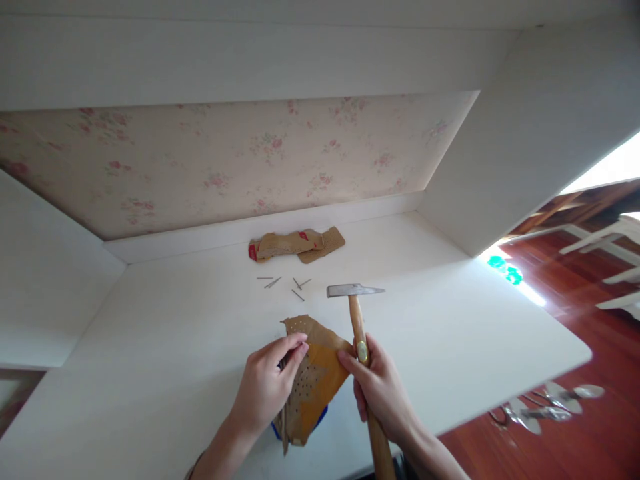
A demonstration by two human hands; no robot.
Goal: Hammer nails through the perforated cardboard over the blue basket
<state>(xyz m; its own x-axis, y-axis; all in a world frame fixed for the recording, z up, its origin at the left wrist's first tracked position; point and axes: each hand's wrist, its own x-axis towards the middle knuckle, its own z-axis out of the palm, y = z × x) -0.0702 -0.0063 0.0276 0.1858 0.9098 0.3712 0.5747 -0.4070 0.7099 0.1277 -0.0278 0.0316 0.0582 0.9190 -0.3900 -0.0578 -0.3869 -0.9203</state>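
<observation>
My right hand (377, 387) is wrapped round the wooden handle of a hammer (356, 317), its steel head pointing away from me. The thumb of that hand also presses on the right edge of a torn piece of brown cardboard (325, 373). Several small holes run through the cardboard, and an orange-yellow patch covers part of it. Over its left side, my left hand (273, 373) is closed in a pinch; what lies between the fingertips is too small to make out. Something blue (323, 417) shows under the cardboard. Beyond it, several loose nails (297, 295) lie on the white tabletop (190, 333).
More torn cardboard (290, 245) with red marks lies at the back of the table. White panels (520, 133) stand left and right, with a shelf (250, 60) above. Past the rounded right corner, metal chair or stand legs (530, 413) rest on the red wooden floor (565, 300).
</observation>
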